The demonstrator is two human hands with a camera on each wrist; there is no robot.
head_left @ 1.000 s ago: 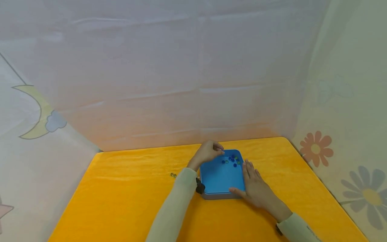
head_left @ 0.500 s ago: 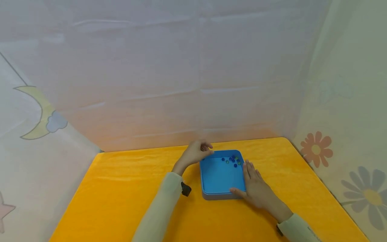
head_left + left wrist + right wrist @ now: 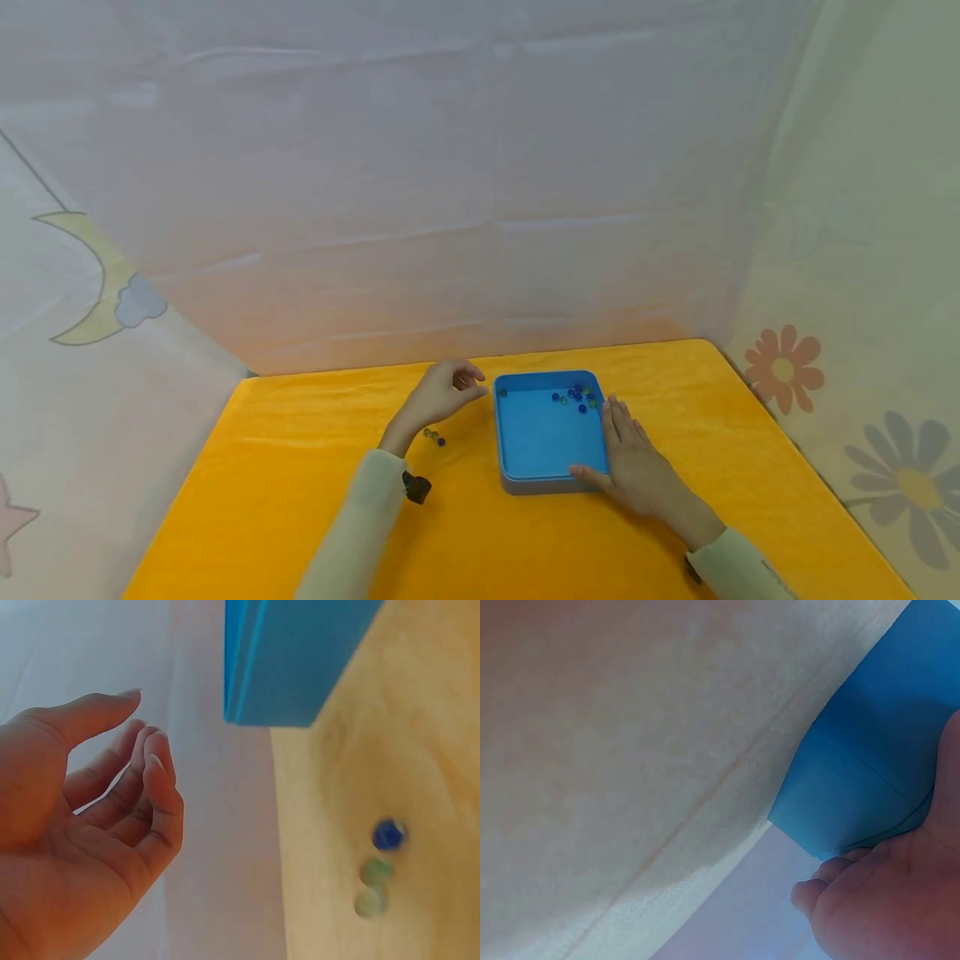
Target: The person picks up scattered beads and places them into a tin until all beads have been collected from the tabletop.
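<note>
A blue square tray (image 3: 551,433) stands on the yellow cloth, with several blue and green glass marbles (image 3: 577,397) gathered at its far right corner. One dark marble (image 3: 503,392) lies alone in the far left corner. My left hand (image 3: 442,392) hovers just left of the tray; in the left wrist view its fingers are loosely bent, the thumb apart from them, nothing held. Below it on the cloth lie a blue marble (image 3: 388,835) and two greenish marbles (image 3: 373,889). My right hand (image 3: 637,467) rests its straight fingers along the tray's right side, thumb at the near edge.
Yellow cloth (image 3: 300,492) covers the table. A pale hanging sheet (image 3: 375,208) rises behind its far edge, and printed sheets with a moon (image 3: 97,279) and flowers (image 3: 783,369) flank the left and right sides.
My left hand has moved left, from over the tray's far edge to beside the tray. The marble in the far left corner and those on the cloth now show. My right hand stays put.
</note>
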